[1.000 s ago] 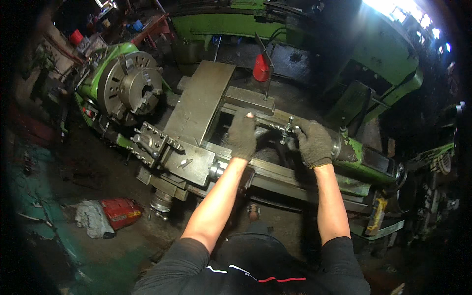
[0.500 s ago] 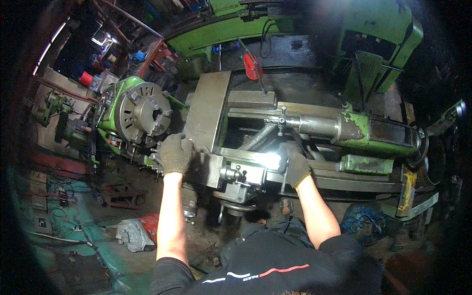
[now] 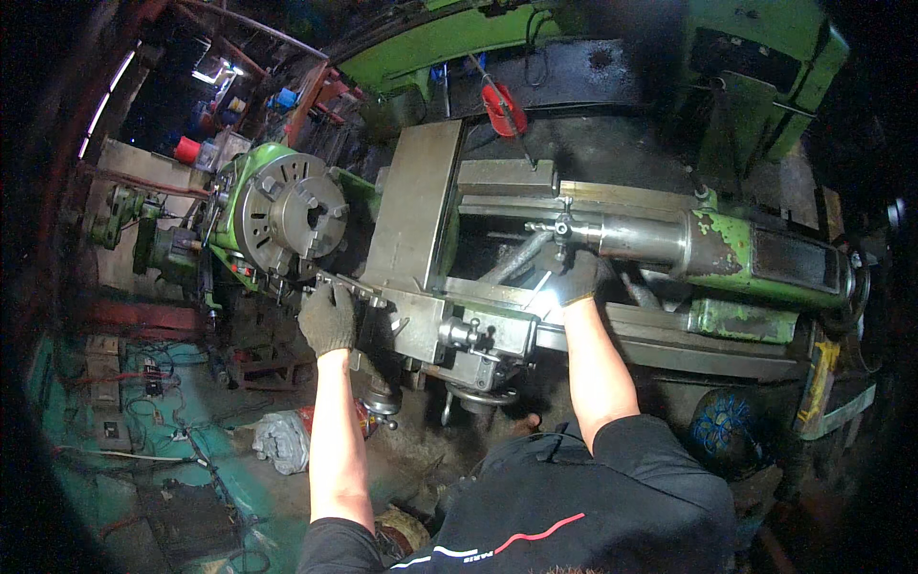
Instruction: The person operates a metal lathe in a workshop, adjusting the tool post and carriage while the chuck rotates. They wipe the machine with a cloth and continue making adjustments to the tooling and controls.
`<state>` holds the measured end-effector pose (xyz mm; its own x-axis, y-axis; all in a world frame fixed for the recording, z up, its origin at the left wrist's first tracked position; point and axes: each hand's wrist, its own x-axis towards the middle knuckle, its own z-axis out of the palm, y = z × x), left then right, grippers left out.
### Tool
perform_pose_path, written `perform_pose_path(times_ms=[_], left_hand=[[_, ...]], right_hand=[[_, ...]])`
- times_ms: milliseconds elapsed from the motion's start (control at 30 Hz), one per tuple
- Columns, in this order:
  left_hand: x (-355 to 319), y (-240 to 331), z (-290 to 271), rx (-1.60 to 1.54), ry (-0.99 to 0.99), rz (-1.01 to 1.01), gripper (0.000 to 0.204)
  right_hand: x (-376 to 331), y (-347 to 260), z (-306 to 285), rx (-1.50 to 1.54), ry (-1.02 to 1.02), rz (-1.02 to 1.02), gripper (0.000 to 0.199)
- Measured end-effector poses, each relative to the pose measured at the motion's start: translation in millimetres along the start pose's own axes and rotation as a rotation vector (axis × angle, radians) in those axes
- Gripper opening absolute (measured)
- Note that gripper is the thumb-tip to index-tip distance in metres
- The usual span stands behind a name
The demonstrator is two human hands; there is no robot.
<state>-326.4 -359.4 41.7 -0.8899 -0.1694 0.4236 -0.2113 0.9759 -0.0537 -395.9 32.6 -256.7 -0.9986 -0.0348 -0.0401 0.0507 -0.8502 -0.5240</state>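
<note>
My left hand (image 3: pixel 327 318), in a dark knitted glove, is by the near end of the tool post and slide (image 3: pixel 413 325), below the round jawed chuck (image 3: pixel 308 220) of a green metal lathe. Its fingers are curled; what they hold, if anything, is hidden. My gloved right hand (image 3: pixel 572 275) is just below the small drill chuck (image 3: pixel 564 230), which has short cross handles and sits on the tailstock spindle (image 3: pixel 643 236). Those fingers are bent, their tips partly hidden behind the glove. A bright glare beside the right hand washes out detail.
A flat metal cover (image 3: pixel 411 206) lies across the bed. The green tailstock (image 3: pixel 755 258) stands at the right. A handwheel (image 3: pixel 481 397) sticks out in front. Beyond the bed hangs a red funnel-like piece (image 3: pixel 504 110). Coiled blue hose (image 3: pixel 722 421) lies low right.
The right hand has risen to the small drill chuck. My left hand has shifted left and toward me, away from the cover. The whole view has swung slightly.
</note>
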Motion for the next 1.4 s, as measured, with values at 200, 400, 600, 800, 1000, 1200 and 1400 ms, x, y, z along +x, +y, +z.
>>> perform_pose_path(times_ms=[200,400,600,800,1000,1200,1400], left_hand=[[-0.4,1.1,3.2,0.005,0.028,-0.023,0.036],[3.4,8.4,2.6,0.009,0.02,-0.078,0.035],[4.0,2.6,5.8,-0.002,0.023,-0.07,0.036],[0.5,0.8,10.0,0.017,0.037,-0.107,0.036],[-0.7,-0.4,10.4,-0.015,0.079,-0.097,0.037],[0.5,0.9,10.5,-0.079,0.072,-0.115,0.037],[-0.7,4.0,7.1,-0.045,0.077,-0.118,0.037]], right_hand=[[-2.8,18.8,30.4,0.908,-0.166,0.136,0.051],[6.6,18.5,23.1,0.934,-0.056,0.055,0.047],[7.1,24.5,19.8,0.868,-0.013,0.038,0.058],[24.4,12.5,29.9,0.707,-0.056,-0.011,0.053],[14.7,-30.9,23.7,0.627,-0.12,0.335,0.046],[24.9,-1.1,14.9,1.317,-0.293,0.214,0.038],[25.1,-17.0,3.8,0.849,0.132,0.36,0.038]])
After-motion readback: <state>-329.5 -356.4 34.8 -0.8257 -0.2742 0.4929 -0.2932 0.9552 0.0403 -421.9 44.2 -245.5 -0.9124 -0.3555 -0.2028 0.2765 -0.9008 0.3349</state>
